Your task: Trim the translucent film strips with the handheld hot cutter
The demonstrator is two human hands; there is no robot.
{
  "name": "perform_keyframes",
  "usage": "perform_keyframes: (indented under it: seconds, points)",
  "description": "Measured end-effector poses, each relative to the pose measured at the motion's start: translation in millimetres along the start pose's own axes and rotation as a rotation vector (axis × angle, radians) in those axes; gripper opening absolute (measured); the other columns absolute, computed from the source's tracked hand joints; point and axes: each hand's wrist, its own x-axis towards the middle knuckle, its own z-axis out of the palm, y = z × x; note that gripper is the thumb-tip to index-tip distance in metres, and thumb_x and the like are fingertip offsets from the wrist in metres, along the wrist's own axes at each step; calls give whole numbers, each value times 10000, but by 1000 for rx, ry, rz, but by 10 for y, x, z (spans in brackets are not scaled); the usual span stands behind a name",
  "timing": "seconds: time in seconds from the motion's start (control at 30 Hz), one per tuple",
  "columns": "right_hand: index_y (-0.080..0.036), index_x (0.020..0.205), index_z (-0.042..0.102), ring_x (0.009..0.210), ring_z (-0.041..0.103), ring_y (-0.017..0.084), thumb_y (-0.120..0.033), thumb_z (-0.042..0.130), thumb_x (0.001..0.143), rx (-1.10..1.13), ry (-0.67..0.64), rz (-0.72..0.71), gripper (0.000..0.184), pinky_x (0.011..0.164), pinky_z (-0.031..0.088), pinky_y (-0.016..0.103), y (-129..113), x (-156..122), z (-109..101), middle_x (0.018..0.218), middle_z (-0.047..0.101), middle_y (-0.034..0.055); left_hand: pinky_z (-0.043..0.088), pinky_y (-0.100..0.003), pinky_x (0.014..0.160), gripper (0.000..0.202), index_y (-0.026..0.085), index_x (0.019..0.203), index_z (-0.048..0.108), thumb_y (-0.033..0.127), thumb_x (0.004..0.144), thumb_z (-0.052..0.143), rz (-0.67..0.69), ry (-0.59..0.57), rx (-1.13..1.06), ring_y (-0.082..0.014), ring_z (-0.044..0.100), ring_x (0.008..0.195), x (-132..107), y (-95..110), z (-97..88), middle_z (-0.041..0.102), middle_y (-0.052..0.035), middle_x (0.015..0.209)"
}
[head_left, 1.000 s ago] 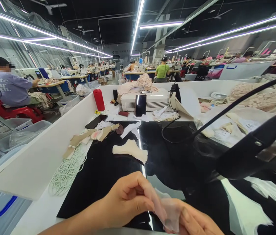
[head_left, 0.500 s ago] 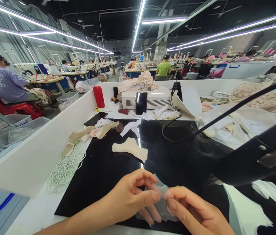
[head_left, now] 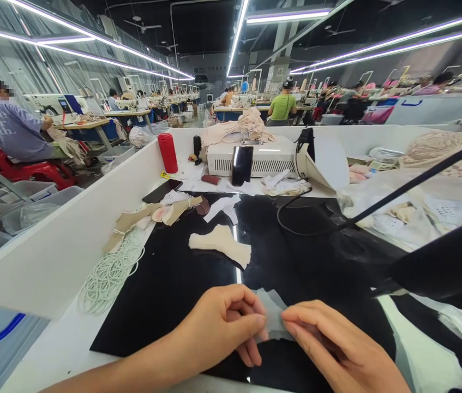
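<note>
A thin, see-through pale grey piece of fabric is stretched between my two hands over the black board. My left hand pinches its left side between thumb and curled fingers. At the opposite side, my right hand holds the edge between thumb and fingertips. Beyond the hands a cream cut fabric piece lies flat on the board, and white strips lie farther back. To the right of my right hand are pale green fabric pieces, partly blurred.
A black lamp arm reaches in from the right. Pale green cord lies coiled on the left. At the back stand a white machine, a phone and a red cylinder. A white partition bounds the left side.
My hands have drawn slightly apart, the right one shifting right, and the thin fabric now spans the gap between them. The whole view has shifted slightly.
</note>
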Motion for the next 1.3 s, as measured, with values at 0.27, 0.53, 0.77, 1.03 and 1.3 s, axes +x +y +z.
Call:
perform_keyframes:
  seconds: [0.27,0.53,0.77,1.03,1.3]
  points:
    - [-331,1159,762,888,796,128,-333,602,1090,-172,-9,-102,174,801,626,147,121,81,19,1034,783,-4,464,-205,514,134,222,1030,611,343,978,632,42,133,419,-116,597,570,-51,6,-64,641,50,758]
    - [-272,1117,791,790,771,148,-387,437,1155,-358,38,-225,374,744,662,222,52,124,75,952,786,29,389,-249,628,125,222,895,597,206,1004,658,382,203,1136,-131,605,649,-51,-69,-95,657,53,790]
    - [-246,1093,788,761,754,160,-371,391,1165,-405,-31,-240,422,732,669,261,89,86,102,919,774,40,395,-256,629,165,210,866,624,201,1014,698,455,190,1251,-143,650,677,-33,-114,-87,675,49,794]
    - [-248,1092,766,730,727,148,-374,399,1167,-378,-38,-210,395,676,643,246,67,108,112,886,752,21,380,-263,620,161,204,866,644,209,1010,715,453,184,1281,-140,632,663,-42,-97,-79,670,48,779]
    - [-254,1085,762,742,726,165,-369,426,1159,-379,-25,-198,363,696,641,284,87,95,146,897,748,23,385,-291,610,145,207,875,654,201,1008,710,450,186,1341,-151,646,673,-27,-127,-85,663,45,790]
